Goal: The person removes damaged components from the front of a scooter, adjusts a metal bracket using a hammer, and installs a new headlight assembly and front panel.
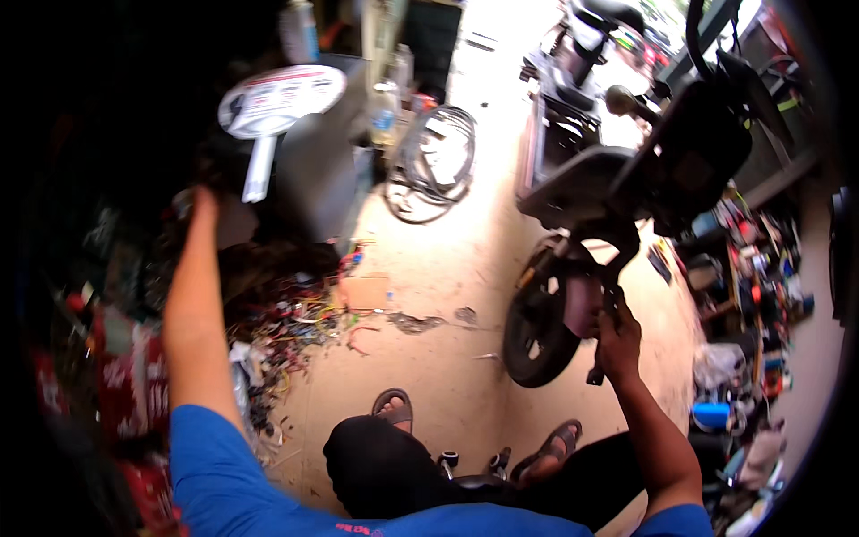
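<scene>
My left arm stretches forward to the left, and my left hand reaches into a dark, cluttered spot beside a dark grey box-like thing. Its fingers are blurred and lost in shadow. On that box lies a white paddle-shaped hand fan with a pale handle. To the right, my right hand is closed beside the front wheel of a dark electric scooter. A dark piece sticks out below its fingers; whether this is a tool or part of the scooter I cannot tell.
Coiled black cable lies on the floor ahead, near a clear bottle. Loose wire scraps heap at the left, beside red bags. Parts and tools line the right wall, with a blue container. My sandalled feet flank a stool base.
</scene>
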`<state>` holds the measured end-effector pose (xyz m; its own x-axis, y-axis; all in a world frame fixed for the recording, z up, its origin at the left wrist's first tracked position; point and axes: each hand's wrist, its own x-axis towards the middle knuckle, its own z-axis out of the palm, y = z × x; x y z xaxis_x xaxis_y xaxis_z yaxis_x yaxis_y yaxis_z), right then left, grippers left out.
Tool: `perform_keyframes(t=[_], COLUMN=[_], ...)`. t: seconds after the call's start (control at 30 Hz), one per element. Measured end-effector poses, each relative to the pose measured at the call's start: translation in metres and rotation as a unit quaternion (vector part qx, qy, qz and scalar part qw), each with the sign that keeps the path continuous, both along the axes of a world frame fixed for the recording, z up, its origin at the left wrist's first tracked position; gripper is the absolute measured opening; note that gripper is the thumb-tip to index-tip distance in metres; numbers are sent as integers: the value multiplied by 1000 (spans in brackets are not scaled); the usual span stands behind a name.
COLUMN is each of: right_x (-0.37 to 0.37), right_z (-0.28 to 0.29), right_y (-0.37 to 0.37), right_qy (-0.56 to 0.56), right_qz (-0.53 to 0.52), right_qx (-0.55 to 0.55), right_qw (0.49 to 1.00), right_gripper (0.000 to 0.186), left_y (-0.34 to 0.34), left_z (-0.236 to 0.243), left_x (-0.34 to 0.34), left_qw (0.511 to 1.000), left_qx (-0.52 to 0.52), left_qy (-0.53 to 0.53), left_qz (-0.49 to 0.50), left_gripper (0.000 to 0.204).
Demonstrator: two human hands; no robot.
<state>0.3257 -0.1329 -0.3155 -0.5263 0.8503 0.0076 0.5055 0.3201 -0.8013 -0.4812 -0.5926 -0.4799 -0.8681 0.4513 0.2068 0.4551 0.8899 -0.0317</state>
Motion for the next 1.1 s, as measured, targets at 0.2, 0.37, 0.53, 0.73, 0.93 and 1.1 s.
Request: perform_keyframes(t=[0.2,0.37,0.53,0.73,0.93,1.1], right_x=[0,-4,-4,-6,1,0], right_z=[3,3,-1,-6,4,13], right_y=[-16,-15,-13,-3,-13,-13], right_qy=[11,-26,-38,-21,-86,-90], right_qz=[-43,-35,-42,-13,-15,-16], right_qx=[1,44,65,58,91,113], right_qw=[999,998,996,998,992,989], right_gripper=[59,59,59,59,59,61], left_y=[-1,-6,-15,-76,-29,-23], left_z=[-44,-54,-56,10,134,206], left_x=[-111,-109,-108,-112,-25,115], left_qw=[992,994,987,899,856,838], left_qx=[61,22,31,431,444,481], left_qy=[55,96,153,67,263,164], left_qz=[-99,-55,-38,27,-43,-200], left_gripper=[35,34,33,24,18,19])
